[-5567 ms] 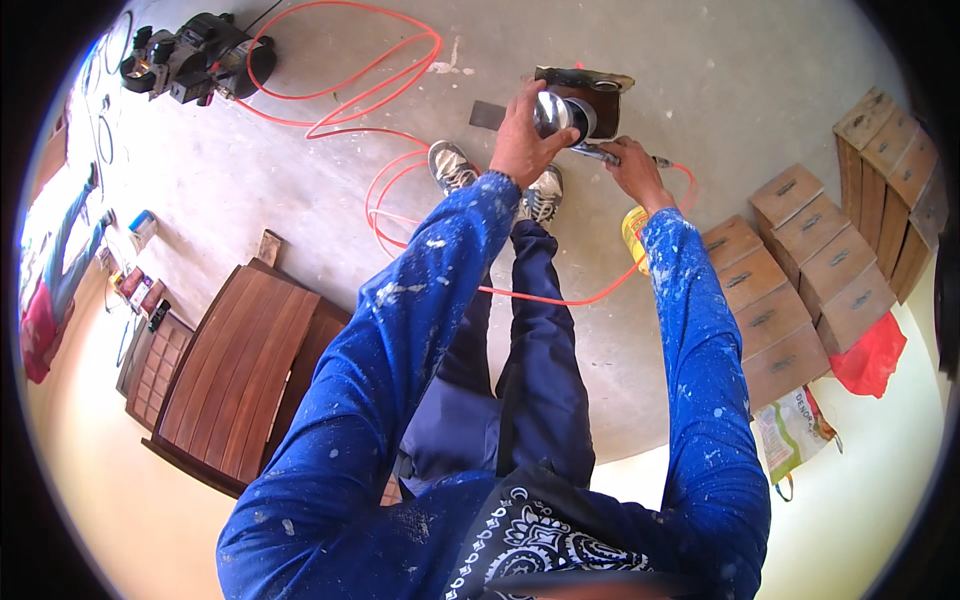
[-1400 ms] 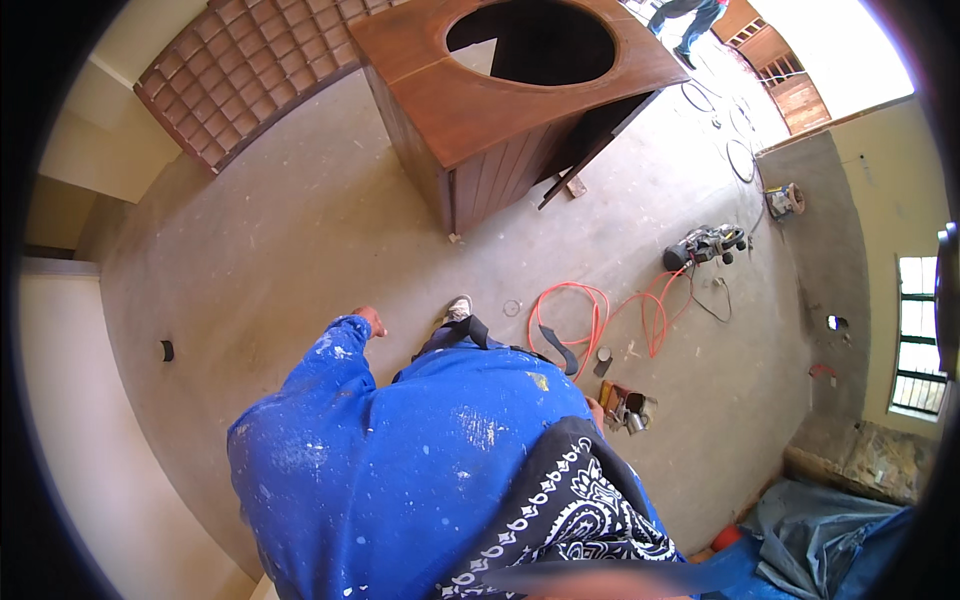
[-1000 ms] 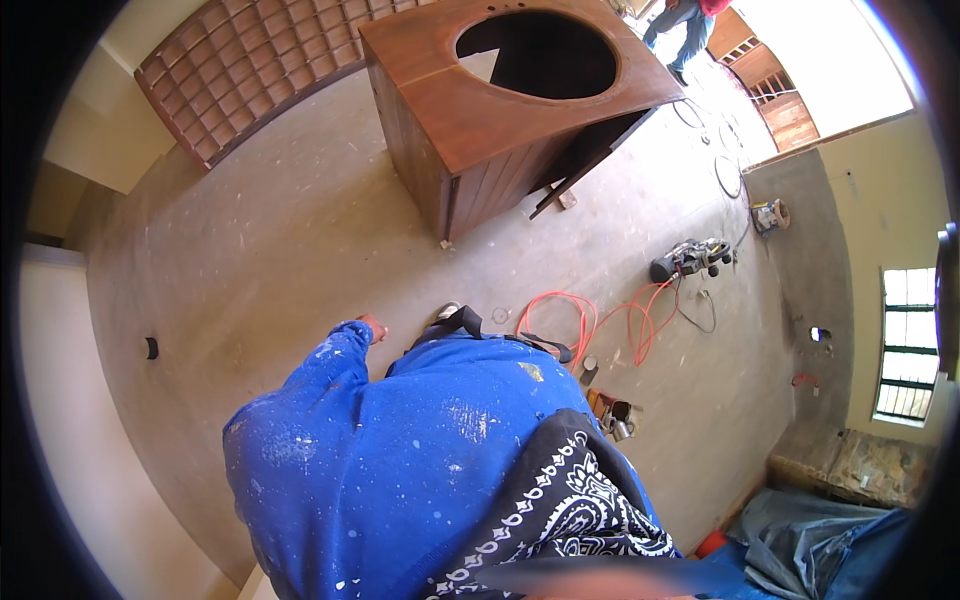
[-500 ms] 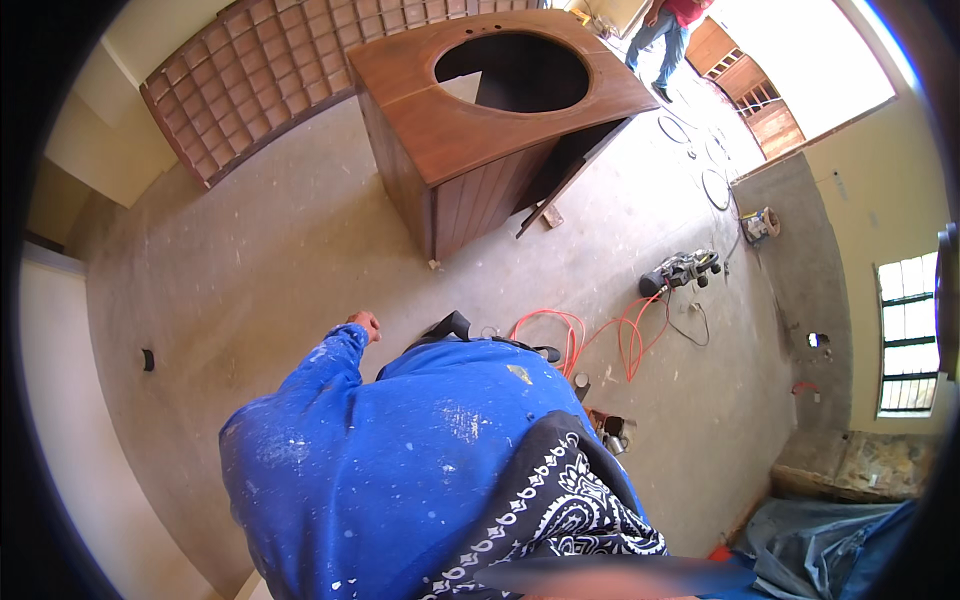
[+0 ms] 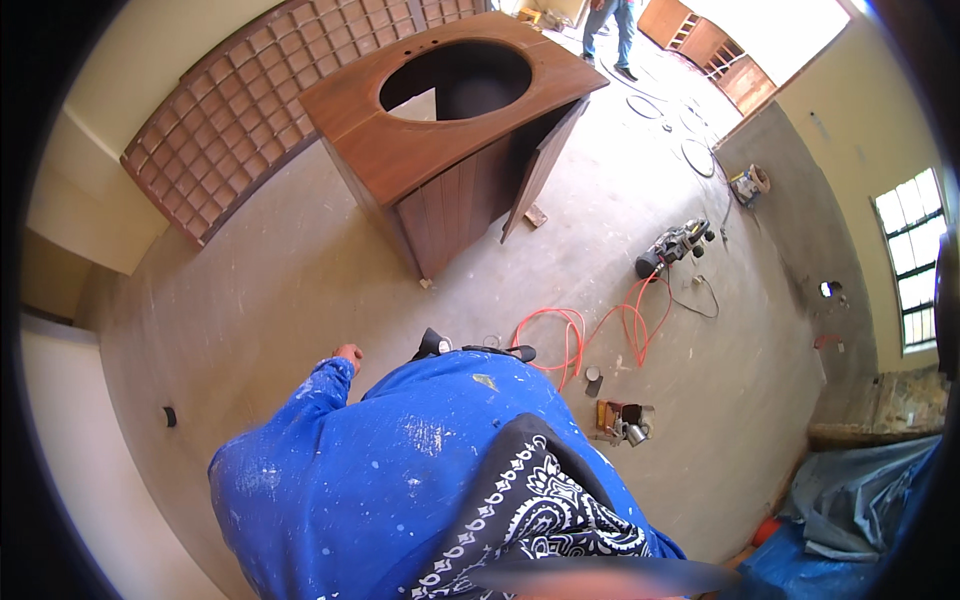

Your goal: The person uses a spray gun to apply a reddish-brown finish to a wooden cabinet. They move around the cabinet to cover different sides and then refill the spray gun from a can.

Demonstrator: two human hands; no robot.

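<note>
My left hand (image 5: pixel 348 355) hangs beside my body at the end of a paint-spotted blue sleeve (image 5: pixel 328 385). Its fingers look curled, and I see nothing held in them. My right hand is out of the picture. Ahead stands a brown wooden cabinet (image 5: pixel 360 160) with a large oval cutout in its top and one door (image 5: pixel 545 170) ajar; a light sheet shows inside the hole. My left hand is well short of the cabinet and touches nothing visible. A black-and-white patterned bandana (image 5: pixel 560 510) hangs over my front.
An air compressor (image 5: pixel 676 246) lies to the right, with looped orange hose (image 5: pixel 583 335) near my feet. A small box (image 5: pixel 607 420) and metal cup (image 5: pixel 635 434) are beside me. A wooden lattice panel (image 5: pixel 220 140) leans at the left wall. Another person (image 5: pixel 612 30) stands far off; a blue tarp (image 5: pixel 830 560) lies right.
My view has shifted: the cabinet now sits lower and further left in the picture, and more of the small box shows. The distant person's legs have moved. My left hand stays low.
</note>
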